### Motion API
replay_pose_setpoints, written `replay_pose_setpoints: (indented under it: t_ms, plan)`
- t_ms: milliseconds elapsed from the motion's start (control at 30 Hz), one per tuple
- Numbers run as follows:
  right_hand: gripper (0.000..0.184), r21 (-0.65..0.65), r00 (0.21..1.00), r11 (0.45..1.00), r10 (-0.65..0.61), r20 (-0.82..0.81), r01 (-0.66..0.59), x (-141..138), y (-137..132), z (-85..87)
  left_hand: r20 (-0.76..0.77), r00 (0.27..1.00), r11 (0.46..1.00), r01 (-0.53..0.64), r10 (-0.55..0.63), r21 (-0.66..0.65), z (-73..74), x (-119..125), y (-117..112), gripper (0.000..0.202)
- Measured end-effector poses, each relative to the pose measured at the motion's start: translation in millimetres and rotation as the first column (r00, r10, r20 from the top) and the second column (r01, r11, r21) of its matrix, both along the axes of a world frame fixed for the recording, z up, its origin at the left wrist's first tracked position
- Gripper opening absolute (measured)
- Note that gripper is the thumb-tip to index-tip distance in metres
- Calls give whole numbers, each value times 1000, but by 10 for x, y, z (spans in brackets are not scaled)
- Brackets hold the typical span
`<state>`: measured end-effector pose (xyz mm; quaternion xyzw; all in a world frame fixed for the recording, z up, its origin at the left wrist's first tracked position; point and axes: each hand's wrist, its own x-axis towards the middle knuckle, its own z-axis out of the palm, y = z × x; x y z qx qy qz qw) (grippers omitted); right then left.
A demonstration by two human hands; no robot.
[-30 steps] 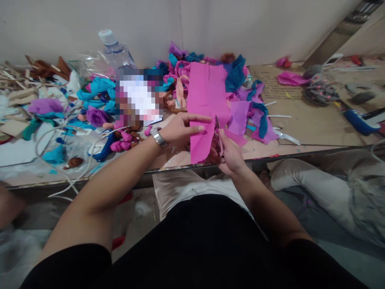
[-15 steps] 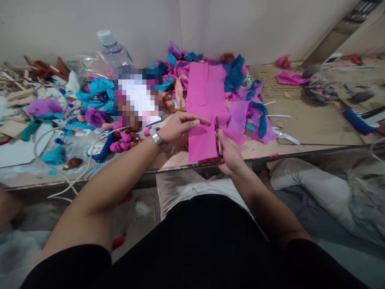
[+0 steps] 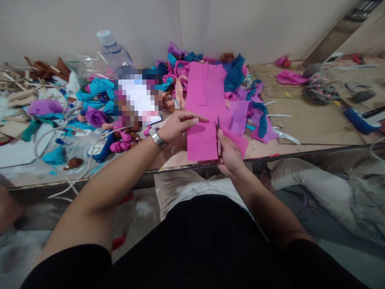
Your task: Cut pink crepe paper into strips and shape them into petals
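Observation:
A long sheet of pink crepe paper (image 3: 202,138) lies over the scraps and reaches the table's front edge. My left hand (image 3: 177,127), a metal watch at its wrist, rests on the paper's left side with fingers stretched out. In my right hand (image 3: 231,154) is a pair of scissors (image 3: 219,140), blades pointing away from me along a cut in the sheet. To the right of the cut, a pink strip (image 3: 239,138) spreads beside the scissors, partly behind my hand. The scissors' handles are mostly hidden by my fingers.
Purple and teal crepe scraps (image 3: 239,116) lie right of the sheet. A phone (image 3: 138,96), a clear bottle (image 3: 117,54), a white cable (image 3: 37,146) and paper flowers (image 3: 96,116) crowd the left. Cardboard (image 3: 319,128) covers the right side. A person's leg (image 3: 306,176) shows at right.
The scissor blades look closer together, and my right hand has barely shifted. The pink strip on the right has moved slightly. My left hand stays in place.

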<state>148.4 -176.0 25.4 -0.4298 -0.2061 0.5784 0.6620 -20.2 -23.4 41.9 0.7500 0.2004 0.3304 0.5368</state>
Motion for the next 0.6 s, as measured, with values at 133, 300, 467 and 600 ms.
replay_pose_setpoints:
  t_ms: [133, 300, 467, 600]
  plan:
    - [43, -18, 1000, 1000, -1, 0, 1, 12, 6, -2, 2, 1000, 1000, -29, 29, -8, 30, 10, -17, 49]
    - [42, 0, 999, 999, 42, 1, -42, 15, 15, 7, -19, 1000, 1000, -16, 16, -7, 48, 6, -22, 48]
    - [41, 25, 999, 998, 51, -1, -51, 0, 20, 25, -43, 998, 999, 49, -50, -16, 33, -12, -4, 46]
    - [37, 19, 997, 997, 75, -35, -74, 6, 29, 25, -55, 997, 998, 60, -61, -21, 29, -17, -6, 48]
